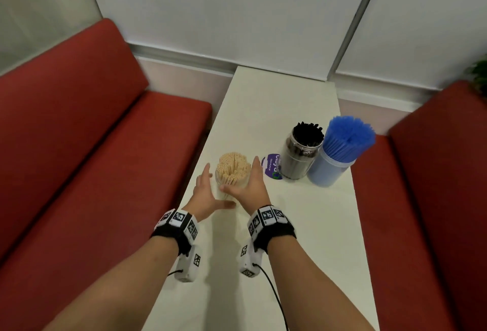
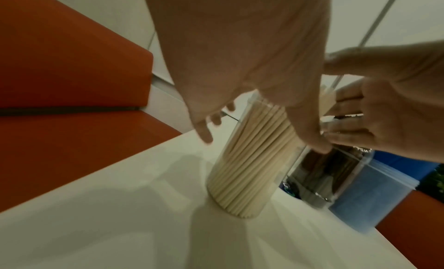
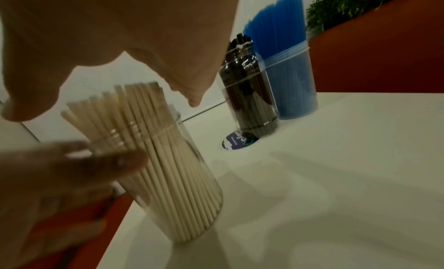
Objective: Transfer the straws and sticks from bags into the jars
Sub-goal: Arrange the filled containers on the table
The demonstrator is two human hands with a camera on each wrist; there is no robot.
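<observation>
A clear jar (image 1: 233, 172) packed with upright beige sticks stands near the left edge of the white table (image 1: 303, 238). My left hand (image 1: 207, 189) is at its left side and my right hand (image 1: 251, 183) at its right, both with straight fingers, flanking the jar. In the left wrist view the left hand (image 2: 240, 64) spreads over the jar (image 2: 252, 159), thumb in front of its right wall; whether it touches is unclear. The right wrist view shows the right hand (image 3: 144, 26) above the stick jar (image 3: 173, 178). A jar of black straws (image 1: 303, 151) and a jar of blue straws (image 1: 340, 151) stand to the right.
A purple printed label (image 1: 271, 166) lies flat beside the black-straw jar. Red benches (image 1: 92, 146) line both long sides of the narrow table. A white wall closes the far end. A green plant (image 3: 360, 5) sits behind the right bench.
</observation>
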